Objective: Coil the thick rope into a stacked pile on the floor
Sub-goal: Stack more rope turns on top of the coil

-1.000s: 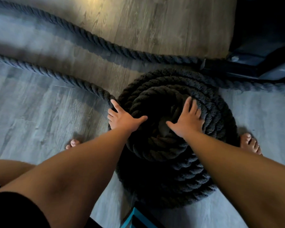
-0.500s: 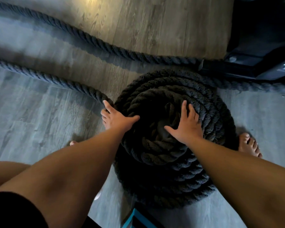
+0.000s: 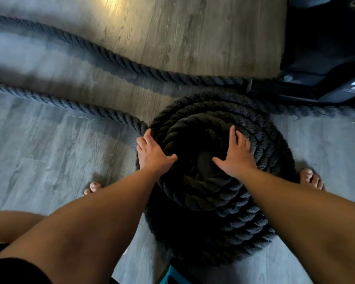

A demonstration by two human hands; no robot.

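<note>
Pressing down and inward looks to be the step in hand. The thick rope [image 3: 209,201] sits on the floor [image 3: 49,160] as a dark stacked pile of several turns, and both of the person's arms reach down to it. The left grip [image 3: 152,153] lies open against the pile's left rim, fingers straight and spread and thumb laid over the top turn, just where the loose length [image 3: 74,104] comes in from the left and joins the coil. The right grip [image 3: 238,157] is open too, palm flat on the upper turns just right of the hollow centre, clasping nothing. A second run of rope [image 3: 115,58] lies farther off and passes toward a dark machine [image 3: 326,58] at the upper right, so a good deal probably remains to be laid. To do this well, the flat right palm should pin the top turns so they cannot slide. Meanwhile the left should guide the incoming length snug onto the turn beneath, setting each loop squarely over the last. A loop set off-centre would likely make the stack lean or spill.
</note>
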